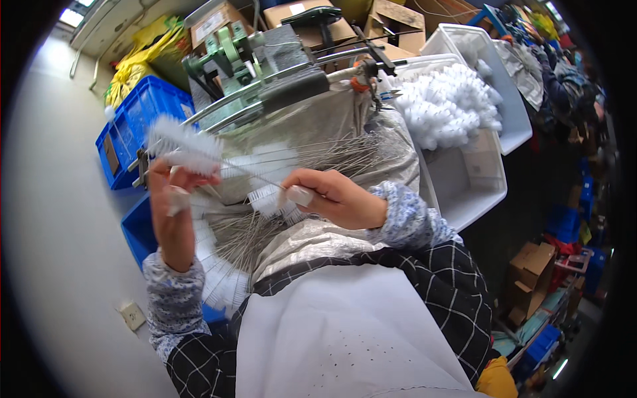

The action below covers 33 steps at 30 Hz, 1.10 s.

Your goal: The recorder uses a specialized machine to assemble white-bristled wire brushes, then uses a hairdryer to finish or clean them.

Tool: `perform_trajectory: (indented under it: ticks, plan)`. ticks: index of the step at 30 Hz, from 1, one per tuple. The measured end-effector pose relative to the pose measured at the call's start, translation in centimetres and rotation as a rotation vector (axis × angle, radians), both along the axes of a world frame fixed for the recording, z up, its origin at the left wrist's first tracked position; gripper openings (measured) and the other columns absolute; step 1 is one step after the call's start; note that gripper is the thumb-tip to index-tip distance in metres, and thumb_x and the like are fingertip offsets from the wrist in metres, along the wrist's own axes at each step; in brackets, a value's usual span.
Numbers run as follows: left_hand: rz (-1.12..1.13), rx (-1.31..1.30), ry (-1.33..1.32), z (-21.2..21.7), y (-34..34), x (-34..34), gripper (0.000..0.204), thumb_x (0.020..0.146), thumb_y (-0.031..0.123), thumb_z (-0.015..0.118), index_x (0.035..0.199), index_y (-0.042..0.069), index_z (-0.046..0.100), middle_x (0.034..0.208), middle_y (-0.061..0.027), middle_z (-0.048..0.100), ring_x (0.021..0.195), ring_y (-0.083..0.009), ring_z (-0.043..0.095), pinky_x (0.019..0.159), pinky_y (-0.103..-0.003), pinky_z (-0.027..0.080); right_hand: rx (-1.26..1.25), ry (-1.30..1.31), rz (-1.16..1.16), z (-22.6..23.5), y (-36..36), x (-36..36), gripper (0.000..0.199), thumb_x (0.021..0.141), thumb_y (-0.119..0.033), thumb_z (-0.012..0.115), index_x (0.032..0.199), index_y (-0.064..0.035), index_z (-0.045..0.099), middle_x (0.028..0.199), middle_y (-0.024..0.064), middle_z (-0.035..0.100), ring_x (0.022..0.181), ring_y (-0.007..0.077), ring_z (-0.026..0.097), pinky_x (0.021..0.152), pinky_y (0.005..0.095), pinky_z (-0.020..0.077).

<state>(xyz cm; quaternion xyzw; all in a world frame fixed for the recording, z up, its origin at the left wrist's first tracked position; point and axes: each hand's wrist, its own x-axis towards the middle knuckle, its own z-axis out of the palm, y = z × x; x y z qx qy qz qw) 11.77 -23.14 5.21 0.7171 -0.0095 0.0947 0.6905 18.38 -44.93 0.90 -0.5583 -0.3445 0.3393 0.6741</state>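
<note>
A white bristle brush [189, 147] with a thin twisted-wire stem is held up in front of me, its bristles blurred. My left hand [174, 209] is closed at the bristle end, its fingers partly hidden by the brush. Between thumb and curled fingers, my right hand [335, 199] pinches the wire stem. White tape wraps a digit on each hand. Beneath them, more brushes [222, 282] with long wire stems [338, 151] lie in crossing bunches on a grey plastic sheet [401, 149] and over its left side.
Beyond the brushes stands a green-and-metal bench machine [232, 63] with long rods. White tubs [474, 176] on the right hold heaped white bristle pieces [448, 106]. Blue crates [149, 116] stand by the left wall; cardboard boxes [398, 23] sit at the back.
</note>
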Motion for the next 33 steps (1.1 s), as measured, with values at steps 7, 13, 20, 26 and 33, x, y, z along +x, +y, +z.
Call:
perform_trajectory:
  ticks: [7, 13, 20, 26, 33]
  plan:
    - [-0.264, 0.149, 0.132, 1.0, -8.2, 2.7, 0.02, 0.085, 0.003, 0.035, 0.102, -0.002, 0.045, 0.087, -0.0108, 0.057, 0.078, -0.0135, 0.054, 0.07, -0.023, 0.042, -0.06, -0.662, -0.234, -1.9, -2.4, 1.1, 0.021, 0.074, -0.011, 0.056, 0.094, -0.0053, 0.053, 0.082, 0.0116, 0.056, 0.08, 0.0286, 0.053, 0.069, 0.0351, 0.0446]
    - [-0.276, 0.223, 0.533, 1.3, -5.9, 2.7, 0.018, 0.084, 0.001, 0.034, 0.096, -0.001, 0.047, 0.068, -0.0065, 0.054, 0.059, -0.0096, 0.047, 0.056, -0.021, 0.039, -0.612, -0.335, -0.776, -12.7, -18.0, 18.7, 0.022, 0.083, -0.014, 0.043, 0.097, -0.0011, 0.054, 0.081, 0.0145, 0.06, 0.074, 0.0234, 0.059, 0.068, 0.0298, 0.0449]
    - [-0.265, 0.183, 0.738, -1.7, -6.4, -1.1, 0.012, 0.084, 0.008, 0.043, 0.093, 0.001, 0.045, 0.065, -0.002, 0.051, 0.057, -0.0078, 0.045, 0.054, -0.02, 0.038, -0.808, -0.324, -0.694, -29.3, -10.3, 38.4, 0.035, 0.073, -0.031, 0.056, 0.093, -0.0018, 0.056, 0.082, 0.0167, 0.059, 0.081, 0.0265, 0.055, 0.072, 0.035, 0.0419]
    - [-0.049, 0.041, 1.024, -5.8, -3.1, -7.2, 0.024, 0.083, 0.011, 0.05, 0.107, 0.008, 0.047, 0.09, 0.0025, 0.05, 0.062, -0.0044, 0.04, 0.054, -0.018, 0.035, -0.87, -0.047, -0.582, -34.1, -1.2, 42.0, 0.078, 0.062, -0.046, 0.065, 0.116, 0.0025, 0.036, 0.11, 0.0234, 0.048, 0.103, 0.0308, 0.047, 0.087, 0.0349, 0.036]
    - [0.037, -0.183, 0.921, -6.5, -3.6, -6.1, 0.019, 0.084, 0.013, 0.049, 0.103, 0.008, 0.051, 0.076, 0.0049, 0.05, 0.054, -0.0023, 0.034, 0.048, -0.017, 0.028, -1.046, -0.037, -0.516, -27.4, 1.8, 41.3, 0.086, 0.064, -0.056, 0.058, 0.118, 0.004, 0.031, 0.114, 0.0251, 0.045, 0.107, 0.0353, 0.044, 0.091, 0.0386, 0.0327]
